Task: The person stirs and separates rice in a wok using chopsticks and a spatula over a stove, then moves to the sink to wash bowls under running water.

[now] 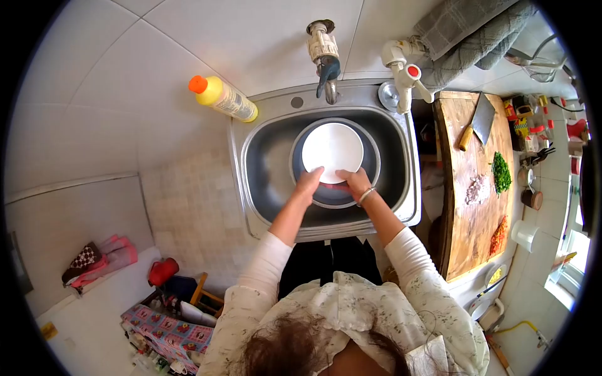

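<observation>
A white bowl (332, 152) is held by its near rim between my left hand (309, 182) and my right hand (355, 181). Both thumbs lie over the rim, and the other fingers are mostly hidden beneath the bowl. Under it, a larger round metal basin (374, 164) stands in the steel sink (269, 141). Something reddish shows in the basin just below the bowl. A bracelet circles my right wrist.
Above the sink are a metal tap (327, 69) and a white tap (406, 75). A yellow bottle (229, 100) stands at the back left. On the right, a wooden board (461, 125) bears a cleaver (481, 119), chopped greens (501, 172) and other chopped food.
</observation>
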A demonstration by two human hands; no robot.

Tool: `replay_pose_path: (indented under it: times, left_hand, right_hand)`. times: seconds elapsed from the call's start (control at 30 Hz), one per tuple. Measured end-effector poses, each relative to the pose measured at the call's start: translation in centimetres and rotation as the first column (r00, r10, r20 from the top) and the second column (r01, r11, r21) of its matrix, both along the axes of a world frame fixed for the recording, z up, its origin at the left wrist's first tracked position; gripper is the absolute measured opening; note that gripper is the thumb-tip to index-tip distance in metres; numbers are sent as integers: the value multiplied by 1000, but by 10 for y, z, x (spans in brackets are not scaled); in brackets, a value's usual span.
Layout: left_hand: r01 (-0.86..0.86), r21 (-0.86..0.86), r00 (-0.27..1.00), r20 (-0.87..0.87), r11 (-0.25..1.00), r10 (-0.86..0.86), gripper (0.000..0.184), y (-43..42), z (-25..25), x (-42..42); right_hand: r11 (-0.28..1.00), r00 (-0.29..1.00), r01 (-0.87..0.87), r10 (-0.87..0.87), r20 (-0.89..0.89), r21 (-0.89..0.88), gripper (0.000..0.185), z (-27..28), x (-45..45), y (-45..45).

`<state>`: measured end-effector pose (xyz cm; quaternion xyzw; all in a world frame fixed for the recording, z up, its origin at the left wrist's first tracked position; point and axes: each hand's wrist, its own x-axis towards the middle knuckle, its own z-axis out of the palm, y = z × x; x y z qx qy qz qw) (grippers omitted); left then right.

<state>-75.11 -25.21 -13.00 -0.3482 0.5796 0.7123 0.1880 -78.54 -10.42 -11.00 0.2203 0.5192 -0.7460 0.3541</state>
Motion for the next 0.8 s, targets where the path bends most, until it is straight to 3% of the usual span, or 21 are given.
replay_pose_path:
  times: [0.03, 0.1, 0.13, 0.23, 0.27, 0.3, 0.37, 0.43, 0.47, 0.57, 0.63, 0.67, 0.7, 0.73, 0.77, 0.8]
  left_hand:
    - [67, 150, 998, 9, 986, -69, 35, -9, -1, -2]
    - [76, 9, 995, 69, 997, -76, 35, -14, -2, -7]
    - [83, -61, 992, 100, 995, -76, 36, -15, -1, -9]
    - [43, -269, 994, 105, 962, -15, 38, -16, -15, -7]
    - [88, -342, 988, 150, 936, -38, 38, -14, -13, -3]
    - [135, -412, 980, 192, 901, -59, 38, -11, -7, -3]
    - [213, -506, 965, 240, 836, -101, 38, -11, 6, -12]
    - [286, -544, 947, 287, 789, -146, 39, -13, 19, -10]
    - [302, -565, 942, 299, 768, -151, 40, -16, 11, -9]
    - [358, -630, 931, 301, 689, -208, 39, -10, 40, -11]
    - [385, -563, 920, 297, 731, -255, 37, -6, 37, -15]
    - [396, -544, 916, 288, 739, -279, 36, -1, 40, -15]
    - [411, -525, 910, 283, 745, -302, 36, 2, 44, -13]
    - [334, -483, 935, 275, 809, -221, 37, 5, 62, -17]
    - [364, -572, 931, 260, 735, -258, 37, -2, 53, -15]
    - [382, -655, 924, 242, 653, -297, 37, -12, 37, -12]
  right_hand:
    - [984, 987, -158, 157, 14, 88, 44, 6, -5, 5]
    - [856, 891, -452, 449, 74, 253, 49, 14, -20, 15]
    - [848, 901, -432, 419, 110, 306, 53, 15, -27, 22]
    - [749, 870, 1, 327, -370, 663, 50, -59, -26, 28]
    - [505, 703, 179, 535, -468, 845, 48, -77, -13, 17]
    - [266, 583, 242, 729, -359, 933, 47, -78, -8, 9]
    - [354, 631, -231, 763, -137, 906, 39, -76, -19, 10]
    - [585, 851, -151, 488, -197, 797, 30, -36, -20, 9]
    - [639, 906, -19, 336, -257, 769, 28, -27, -21, 13]
    - [685, 718, 228, 362, -595, 692, 30, 14, -22, -6]
    - [664, 636, 326, 372, -676, 672, 34, -2, -26, -33]
    - [657, 591, 260, 471, -654, 708, 33, -15, -29, -44]
    - [731, 566, 227, 439, -698, 644, 34, -19, -26, -57]
    - [787, 479, 117, 490, -728, 606, 34, -22, -24, -56]
    - [823, 384, 0, 525, -760, 568, 34, -23, -21, -54]
    - [774, 376, -241, 631, -678, 586, 34, -16, -17, -45]
